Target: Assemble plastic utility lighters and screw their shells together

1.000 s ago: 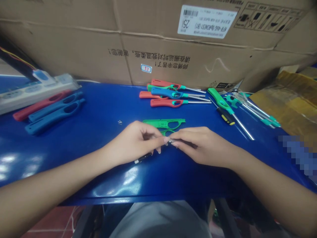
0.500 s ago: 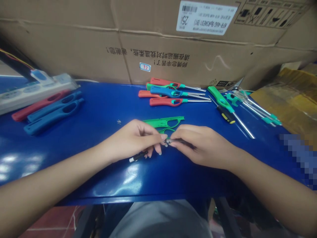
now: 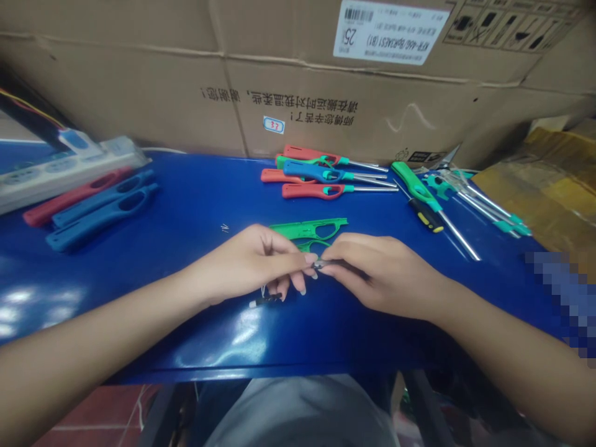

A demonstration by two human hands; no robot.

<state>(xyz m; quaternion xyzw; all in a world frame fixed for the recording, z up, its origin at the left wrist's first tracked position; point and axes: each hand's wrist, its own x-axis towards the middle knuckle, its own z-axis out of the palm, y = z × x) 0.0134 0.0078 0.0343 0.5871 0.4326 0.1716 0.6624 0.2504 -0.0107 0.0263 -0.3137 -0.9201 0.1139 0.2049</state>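
My left hand [image 3: 267, 261] is closed in a pinch at the centre of the blue table, thumb and forefinger on one end of a small dark piece with a metallic tip [image 3: 318, 264]. My right hand [image 3: 388, 270] pinches the other end of the same piece; most of it is hidden by the fingers. Below my left fingers hangs a small black part with a white end [image 3: 261, 302], a thin wire beside it. Just behind the hands lie green lighter shell halves [image 3: 310, 230], hollow side up, partly covered by my fingers.
Several long-nosed lighters [image 3: 321, 174] lie at the back. A green lighter [image 3: 419, 189], a black-yellow screwdriver [image 3: 423, 215] and metal tubes [image 3: 484, 205] are at right. Red and blue shells [image 3: 102, 214] sit by a power strip [image 3: 60, 164]. Tiny screws [image 3: 225, 228] lie left. A cardboard box [image 3: 153, 93] stands behind.
The black part with the white end has swung slightly right and down, and a thin wire now shows beside it. Both hands keep their pinch in nearly the same place.
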